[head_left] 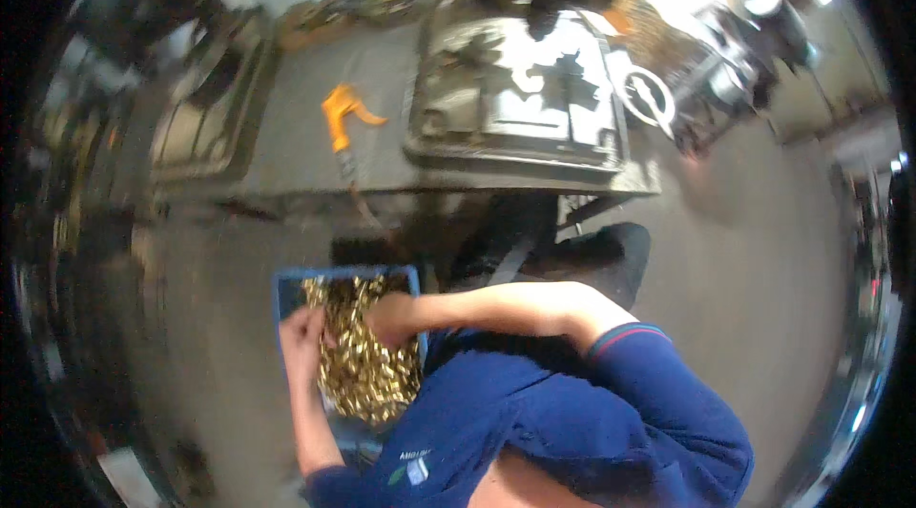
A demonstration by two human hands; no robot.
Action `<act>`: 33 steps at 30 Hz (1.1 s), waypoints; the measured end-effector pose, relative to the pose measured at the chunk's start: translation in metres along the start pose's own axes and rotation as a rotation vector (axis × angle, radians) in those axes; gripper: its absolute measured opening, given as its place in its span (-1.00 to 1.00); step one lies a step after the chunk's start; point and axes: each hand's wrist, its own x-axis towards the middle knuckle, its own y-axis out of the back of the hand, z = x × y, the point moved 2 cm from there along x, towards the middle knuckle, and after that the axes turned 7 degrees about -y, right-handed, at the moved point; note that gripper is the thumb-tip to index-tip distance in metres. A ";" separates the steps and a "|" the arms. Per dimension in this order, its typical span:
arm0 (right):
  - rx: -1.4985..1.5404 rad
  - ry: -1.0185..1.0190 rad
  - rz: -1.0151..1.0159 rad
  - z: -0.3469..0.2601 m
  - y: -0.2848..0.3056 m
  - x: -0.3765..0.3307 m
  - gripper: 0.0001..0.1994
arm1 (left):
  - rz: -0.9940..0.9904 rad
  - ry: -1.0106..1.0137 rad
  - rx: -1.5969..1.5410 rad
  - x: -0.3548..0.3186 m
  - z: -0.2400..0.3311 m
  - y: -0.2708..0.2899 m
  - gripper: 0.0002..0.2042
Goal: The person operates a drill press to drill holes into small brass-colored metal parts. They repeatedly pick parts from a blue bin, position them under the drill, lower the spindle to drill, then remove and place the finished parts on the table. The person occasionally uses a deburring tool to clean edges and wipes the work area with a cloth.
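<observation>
A blue bin (345, 272) below the bench's front edge holds a heap of small, shiny brass-coloured metal pieces (370, 382). At its left side, my left hand (303, 329) is over the bin with fingers curled together; anything between them is too small to make out. My right hand (389, 319) reaches across from the right, down into the pieces near the bin's right wall. Its fingertips are hidden among the pieces and blurred.
On the grey bench (303, 98) lies an orange air blow gun (339, 117) with its hose hanging over the front edge. To its right sits a wide metal tray (515, 163) with a shiny wet-looking surface. A white ring-shaped thing (649, 96) is beside the tray's right side.
</observation>
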 end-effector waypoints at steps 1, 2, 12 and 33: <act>-0.113 0.026 -0.064 -0.004 -0.004 0.006 -0.77 | 0.003 0.016 -0.036 -0.005 -0.007 -0.002 -0.76; -0.141 0.190 -0.123 0.011 -0.032 0.025 -0.76 | -0.005 0.033 -0.057 -0.005 -0.009 -0.005 -0.76; -0.132 0.107 -0.093 0.026 -0.041 0.033 -0.70 | -0.385 -0.074 -0.036 0.053 0.009 -0.064 -0.85; 0.307 -0.826 1.779 0.286 -0.166 -0.379 -0.81 | -1.018 0.223 0.033 0.044 0.092 -0.325 -0.78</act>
